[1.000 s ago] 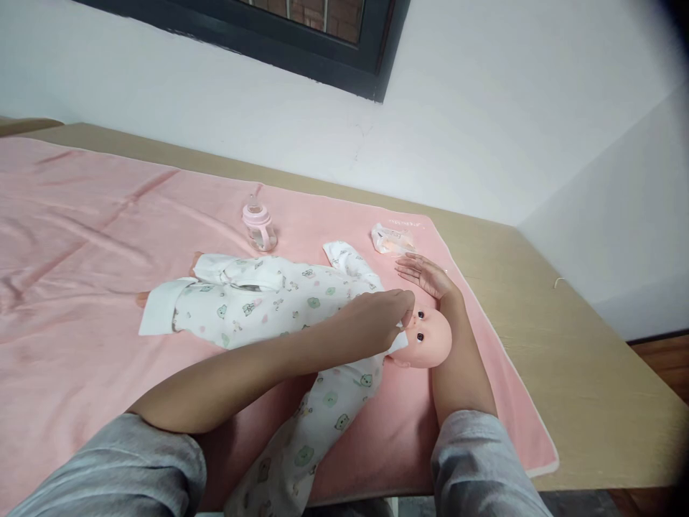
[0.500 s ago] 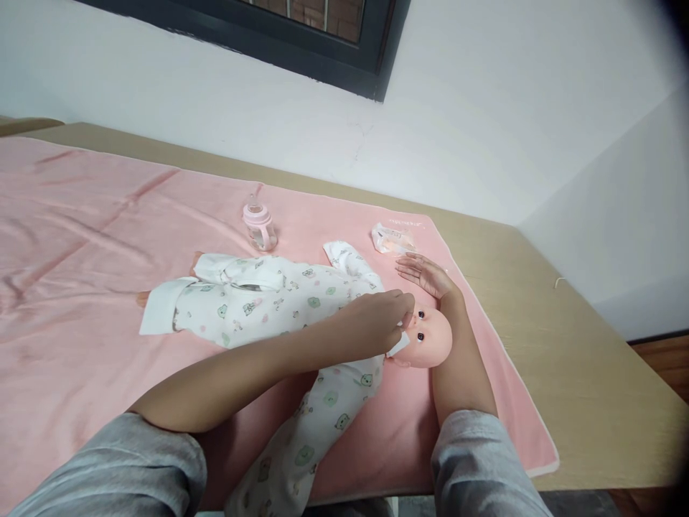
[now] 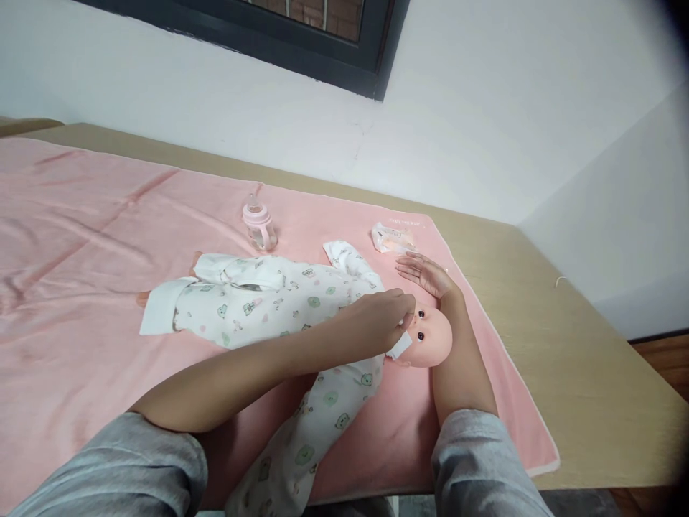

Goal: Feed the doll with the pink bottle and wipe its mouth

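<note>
A baby doll (image 3: pixel 430 337) lies on its back, with its head to the right, in a white printed sleepsuit (image 3: pixel 301 287). My left hand (image 3: pixel 383 316) is closed at the doll's mouth and cheek, pinching a small white tissue (image 3: pixel 399 347). Part of the tissue shows below my fingers, against the face. My right hand (image 3: pixel 425 274) lies beyond the doll's head, fingers stretched out and apart, holding nothing. Its forearm runs along the top of the head, close against it.
A pink blanket (image 3: pixel 86 287) covers much of the wooden table (image 3: pixel 560 359). Behind the doll stand a pink-topped baby bottle (image 3: pixel 260 226) and, near my right fingertips, a small clear packet (image 3: pixel 392 238). A white wall (image 3: pixel 457 108) with a dark window frame (image 3: pixel 355 57) rises behind.
My left hand has shifted very slightly at the doll's face, and the visible corner of the tissue has changed shape. My right hand and the doll look unchanged.
</note>
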`<action>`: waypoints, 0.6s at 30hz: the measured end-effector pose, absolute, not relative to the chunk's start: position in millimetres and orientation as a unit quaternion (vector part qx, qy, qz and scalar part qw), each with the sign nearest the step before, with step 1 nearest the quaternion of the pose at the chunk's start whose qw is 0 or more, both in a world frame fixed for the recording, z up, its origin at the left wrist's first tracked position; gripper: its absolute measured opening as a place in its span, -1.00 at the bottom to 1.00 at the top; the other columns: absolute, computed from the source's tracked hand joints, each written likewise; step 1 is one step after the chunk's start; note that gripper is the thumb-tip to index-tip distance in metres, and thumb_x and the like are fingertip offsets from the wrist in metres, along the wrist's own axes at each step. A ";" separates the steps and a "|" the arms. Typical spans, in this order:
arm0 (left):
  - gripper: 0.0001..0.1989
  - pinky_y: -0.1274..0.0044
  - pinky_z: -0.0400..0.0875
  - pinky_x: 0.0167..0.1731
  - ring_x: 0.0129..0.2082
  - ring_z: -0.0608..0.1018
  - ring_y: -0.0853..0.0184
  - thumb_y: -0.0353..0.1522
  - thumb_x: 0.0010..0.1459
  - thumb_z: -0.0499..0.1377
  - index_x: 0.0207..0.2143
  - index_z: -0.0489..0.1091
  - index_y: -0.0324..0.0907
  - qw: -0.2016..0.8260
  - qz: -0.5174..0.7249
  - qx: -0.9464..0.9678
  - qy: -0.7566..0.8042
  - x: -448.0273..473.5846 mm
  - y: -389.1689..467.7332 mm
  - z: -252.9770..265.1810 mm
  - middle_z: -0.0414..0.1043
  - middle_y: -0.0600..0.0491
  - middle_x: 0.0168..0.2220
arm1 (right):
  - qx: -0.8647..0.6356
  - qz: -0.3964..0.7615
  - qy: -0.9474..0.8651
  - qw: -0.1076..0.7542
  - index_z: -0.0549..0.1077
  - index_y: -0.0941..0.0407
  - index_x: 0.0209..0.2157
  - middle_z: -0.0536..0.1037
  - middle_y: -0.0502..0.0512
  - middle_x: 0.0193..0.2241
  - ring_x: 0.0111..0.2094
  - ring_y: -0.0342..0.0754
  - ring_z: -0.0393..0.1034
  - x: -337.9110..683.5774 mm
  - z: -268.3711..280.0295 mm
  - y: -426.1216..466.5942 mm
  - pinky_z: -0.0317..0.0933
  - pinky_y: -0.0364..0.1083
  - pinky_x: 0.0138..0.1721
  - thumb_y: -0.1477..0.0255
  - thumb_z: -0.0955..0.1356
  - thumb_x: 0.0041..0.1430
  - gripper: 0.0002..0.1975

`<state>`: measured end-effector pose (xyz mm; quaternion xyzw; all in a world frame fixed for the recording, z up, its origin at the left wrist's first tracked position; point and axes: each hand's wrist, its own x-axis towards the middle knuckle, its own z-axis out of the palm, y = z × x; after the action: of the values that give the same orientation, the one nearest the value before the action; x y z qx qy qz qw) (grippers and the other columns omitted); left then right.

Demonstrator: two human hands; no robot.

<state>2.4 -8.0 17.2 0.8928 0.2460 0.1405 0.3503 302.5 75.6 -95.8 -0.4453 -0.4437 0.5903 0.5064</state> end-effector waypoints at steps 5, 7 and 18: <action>-0.93 0.45 0.26 -0.32 -0.32 0.42 0.29 -0.47 0.17 0.00 -0.34 0.19 -0.13 0.337 0.130 0.898 0.250 1.9 -8.2 16.4 0.38 0.06 -0.26 | -0.448 0.589 -0.442 0.508 0.46 0.03 -0.06 0.58 0.12 -0.02 0.04 0.06 0.48 301.7 -94.6 75.3 0.19 0.19 0.27 0.33 0.41 0.14 -0.70; -0.93 0.46 0.25 -0.34 -0.33 0.41 0.30 -0.47 0.15 0.00 -0.33 0.20 -0.13 0.331 0.132 0.902 0.244 1.8 -7.5 14.5 0.37 0.06 -0.26 | -0.446 0.590 -0.439 0.510 0.46 0.04 -0.06 0.58 0.13 -0.03 0.03 0.06 0.48 301.5 -94.8 75.3 0.19 0.19 0.26 0.33 0.41 0.15 -0.70; -0.92 0.48 0.23 -0.38 -0.37 0.42 0.32 -0.47 0.20 0.01 -0.33 0.22 -0.13 0.314 0.178 0.901 0.239 -1.3 -5.9 13.3 0.39 0.11 -0.32 | -0.446 0.593 -0.435 0.511 0.46 0.04 -0.06 0.59 0.12 -0.04 0.01 0.05 0.50 302.3 -96.2 75.5 0.18 0.19 0.27 0.33 0.41 0.15 -0.70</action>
<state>-1.3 -5.9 13.3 0.9014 0.2393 0.1778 0.3138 302.3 75.5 -96.2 -0.4459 -0.4351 0.5925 0.5107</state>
